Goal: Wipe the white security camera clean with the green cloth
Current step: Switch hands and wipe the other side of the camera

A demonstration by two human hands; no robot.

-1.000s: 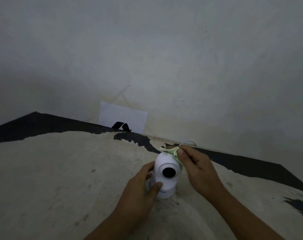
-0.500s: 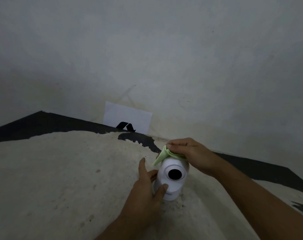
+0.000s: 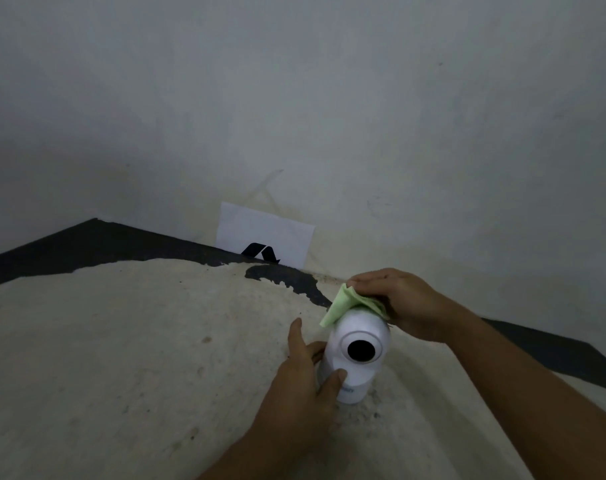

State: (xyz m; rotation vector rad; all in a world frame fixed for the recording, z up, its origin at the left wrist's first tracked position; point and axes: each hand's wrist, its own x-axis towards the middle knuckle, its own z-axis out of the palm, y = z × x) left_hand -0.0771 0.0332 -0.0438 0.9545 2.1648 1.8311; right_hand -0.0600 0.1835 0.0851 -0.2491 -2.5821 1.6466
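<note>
On the worn cream desk (image 3: 128, 358), near its back edge, the white security camera (image 3: 355, 358) stands upright, long axis vertical, dark lens (image 3: 361, 349) facing the viewer. The left hand (image 3: 303, 386) reaches in from the front, thumb and fingers clamped on the camera's lower body. The right hand (image 3: 403, 303) arches from the right, palm down, pressing the folded green cloth (image 3: 344, 304) on the camera's dome

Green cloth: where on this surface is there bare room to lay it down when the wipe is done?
The wide pale stretch left of the left hand, reaching to the black painted band, is bare. Crowded: around the security camera, where the right hand presses the green cloth on top.
</note>
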